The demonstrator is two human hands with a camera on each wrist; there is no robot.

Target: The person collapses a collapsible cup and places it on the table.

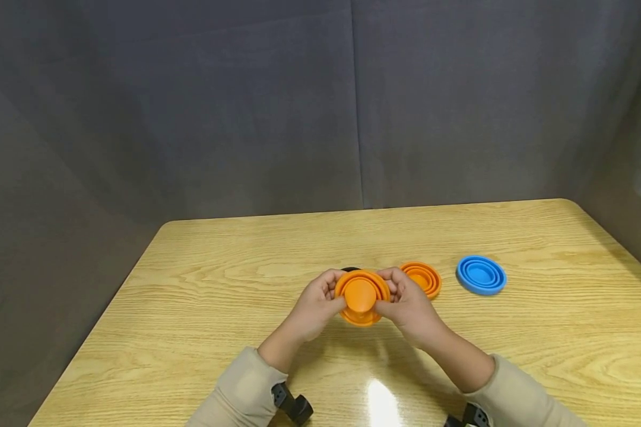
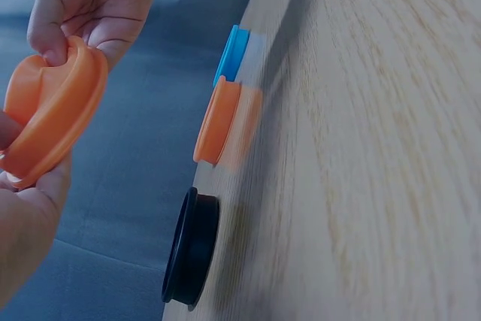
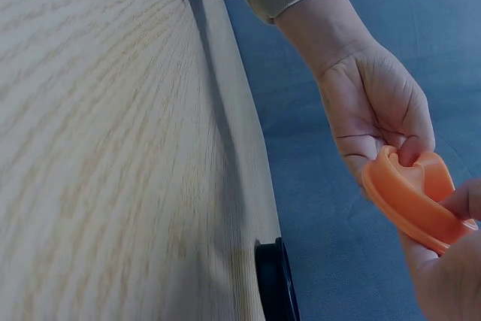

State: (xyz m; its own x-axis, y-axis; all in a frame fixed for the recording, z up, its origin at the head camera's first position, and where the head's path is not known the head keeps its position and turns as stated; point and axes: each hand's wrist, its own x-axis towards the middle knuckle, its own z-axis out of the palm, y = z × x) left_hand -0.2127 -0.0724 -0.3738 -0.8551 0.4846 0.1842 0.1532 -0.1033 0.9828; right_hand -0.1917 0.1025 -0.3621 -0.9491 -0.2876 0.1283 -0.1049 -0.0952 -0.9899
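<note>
An orange collapsible cup (image 1: 360, 295) is held up over the table by both hands, its round base facing the head camera. My left hand (image 1: 316, 302) pinches its left side, thumb on the folded rings and fingers behind the rim. On the opposite side my right hand (image 1: 411, 308) grips it the same way. The wall looks bent where the thumbs press in the left wrist view. Behind the hands a black collapsible cup (image 2: 194, 249) stands on the table, mostly hidden in the head view.
A second orange collapsible cup (image 1: 422, 279) lies flattened just beyond my right hand. Farther right is a flattened blue collapsible cup (image 1: 481, 274). The wooden table (image 1: 219, 284) ends at a dark grey curtain (image 1: 256, 118) at the back.
</note>
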